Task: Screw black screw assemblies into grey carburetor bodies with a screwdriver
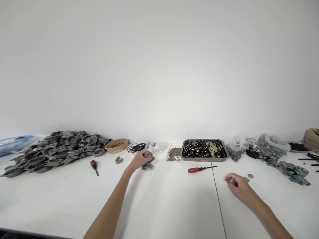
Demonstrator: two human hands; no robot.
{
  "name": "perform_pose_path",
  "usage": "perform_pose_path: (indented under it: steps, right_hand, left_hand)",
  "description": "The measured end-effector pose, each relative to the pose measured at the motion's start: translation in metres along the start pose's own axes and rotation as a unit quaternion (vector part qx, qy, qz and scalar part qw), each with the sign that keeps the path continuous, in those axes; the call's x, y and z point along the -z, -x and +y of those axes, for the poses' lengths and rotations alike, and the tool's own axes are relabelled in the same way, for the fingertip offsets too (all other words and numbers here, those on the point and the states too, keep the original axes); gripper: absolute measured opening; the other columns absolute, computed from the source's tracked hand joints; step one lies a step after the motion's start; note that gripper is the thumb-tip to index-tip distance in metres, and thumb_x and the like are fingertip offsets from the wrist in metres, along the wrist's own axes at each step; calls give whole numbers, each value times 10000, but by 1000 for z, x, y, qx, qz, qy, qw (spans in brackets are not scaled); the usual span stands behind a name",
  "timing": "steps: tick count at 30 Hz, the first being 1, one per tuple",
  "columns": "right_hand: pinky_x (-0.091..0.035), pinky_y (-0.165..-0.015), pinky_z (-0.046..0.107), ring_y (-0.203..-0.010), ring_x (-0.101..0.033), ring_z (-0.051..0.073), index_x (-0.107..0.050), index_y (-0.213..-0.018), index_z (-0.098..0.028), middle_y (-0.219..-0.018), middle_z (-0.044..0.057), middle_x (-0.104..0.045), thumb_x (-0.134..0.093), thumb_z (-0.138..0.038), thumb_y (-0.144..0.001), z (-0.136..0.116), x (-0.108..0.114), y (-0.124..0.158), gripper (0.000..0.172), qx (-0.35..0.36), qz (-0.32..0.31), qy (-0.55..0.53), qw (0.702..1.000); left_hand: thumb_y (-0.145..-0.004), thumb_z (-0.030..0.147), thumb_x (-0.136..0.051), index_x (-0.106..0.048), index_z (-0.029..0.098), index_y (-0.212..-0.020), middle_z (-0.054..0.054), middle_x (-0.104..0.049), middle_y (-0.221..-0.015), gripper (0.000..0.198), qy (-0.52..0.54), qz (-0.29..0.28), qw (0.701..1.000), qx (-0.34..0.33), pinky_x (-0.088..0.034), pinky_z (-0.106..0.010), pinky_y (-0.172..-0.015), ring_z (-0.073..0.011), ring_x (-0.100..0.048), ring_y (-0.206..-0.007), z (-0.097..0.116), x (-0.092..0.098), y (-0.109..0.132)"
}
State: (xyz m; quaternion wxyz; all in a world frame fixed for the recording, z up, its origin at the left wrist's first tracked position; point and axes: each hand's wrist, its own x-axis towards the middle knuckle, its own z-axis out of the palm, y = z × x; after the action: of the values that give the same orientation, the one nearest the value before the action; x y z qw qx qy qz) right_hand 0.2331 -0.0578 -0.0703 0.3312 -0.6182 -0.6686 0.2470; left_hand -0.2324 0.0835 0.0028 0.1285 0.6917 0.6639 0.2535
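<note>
My left hand (138, 161) reaches far over the white table and is closed round a small grey metal part (148, 160) that rests on the tabletop. My right hand (237, 185) lies on the table at the right with its fingers curled inward; what it pinches, if anything, is hidden. Two small yellowish washers (248, 178) lie just right of its fingertips. A red-handled screwdriver (200, 169) lies between the two hands, its blade pointing right.
A heap of grey round castings (54, 149) fills the left. Behind stand a tan bowl (116, 145), black O-rings (136, 148), a pile of small brass bits (174, 153), a tray of mixed black parts (204, 149), bags of hardware (271, 145). A short red screwdriver (94, 166) lies left.
</note>
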Motion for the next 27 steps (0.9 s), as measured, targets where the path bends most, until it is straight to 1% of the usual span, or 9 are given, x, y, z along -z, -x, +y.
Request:
perform_pose_path:
  steps: [3, 6, 9, 11, 15, 17, 19, 22, 27]
  right_hand:
    - [-376, -553, 257, -609, -471, 152, -608, -912, -213, -690, 2, -536, -464, -364, -853, -3, 0, 1, 217, -5, -2, 4, 1000]
    - [-371, -560, 255, -607, -459, 143, -566, -947, -219, -696, -11, -499, -416, -454, -916, -7, 2, 3, 281, -4, -9, -2, 1000]
    - [-380, -572, 255, -597, -459, 129, -515, -1032, -233, -742, -19, -500, -383, -523, -945, -12, 6, 6, 330, 16, -32, -25, 999]
    - [-388, -580, 254, -604, -466, 123, -474, -1122, -246, -793, -15, -530, -407, -528, -945, -16, 7, 8, 340, 32, -35, -38, 998]
    - [-417, -623, 260, -693, -510, 132, -383, -1259, -269, -955, 21, -569, -482, -513, -926, -27, 1, 14, 424, 70, -74, -66, 993]
    - [-426, -647, 265, -740, -524, 141, -348, -1295, -283, -1005, 30, -561, -499, -513, -920, -33, -5, 18, 465, 80, -115, -69, 988]
    - [-420, -643, 267, -730, -509, 142, -352, -1299, -291, -960, 19, -558, -501, -505, -922, -37, -10, 20, 459, 78, -140, -54, 986]
    - [-406, -617, 263, -690, -471, 139, -424, -1243, -274, -862, 1, -541, -516, -489, -917, -36, -15, 22, 400, 70, -140, -37, 987]
    - [-419, -638, 264, -697, -486, 143, -512, -1084, -239, -788, -6, -519, -544, -480, -900, -34, -11, 24, 304, 95, -109, -19, 989]
  left_hand:
    - [-671, 407, -741, -685, 159, -882, -74, -709, -868, 330, 197, -89, 972, -94, -529, -344, -757, -233, -664, -819, 53, -22, 10]
    - [-640, 422, -794, -683, 155, -951, -95, -702, -1003, 425, 363, -186, 901, -148, -540, -364, -808, -238, -665, -906, 117, -63, 29]
    - [-630, 419, -821, -681, 141, -966, -101, -693, -940, 458, 443, -244, 846, -169, -533, -330, -771, -220, -660, -882, 167, -105, 54]
    - [-629, 402, -831, -662, 151, -993, -95, -684, -935, 473, 467, -280, 818, -184, -518, -317, -759, -206, -645, -869, 184, -125, 69]
    - [-612, 371, -846, -552, 192, -1058, -57, -655, -950, 564, 507, -308, 789, -160, -492, -308, -763, -187, -608, -886, 186, -142, 90]
    - [-611, 341, -843, -527, 200, -1050, -47, -628, -966, 559, 500, -315, 793, -150, -481, -292, -745, -184, -591, -908, 182, -144, 95]
    - [-624, 310, -832, -528, 204, -1055, -49, -608, -994, 537, 485, -328, 797, -151, -476, -283, -743, -184, -583, -932, 180, -144, 98]
    - [-654, 290, -812, -528, 215, -1087, -50, -593, -1028, 524, 489, -349, 784, -159, -472, -283, -761, -174, -577, -928, 182, -145, 101]
    - [-660, 312, -813, -552, 220, -1137, -57, -590, -1031, 551, 446, -408, 767, -216, -473, -294, -761, -174, -563, -912, 181, -141, 93]
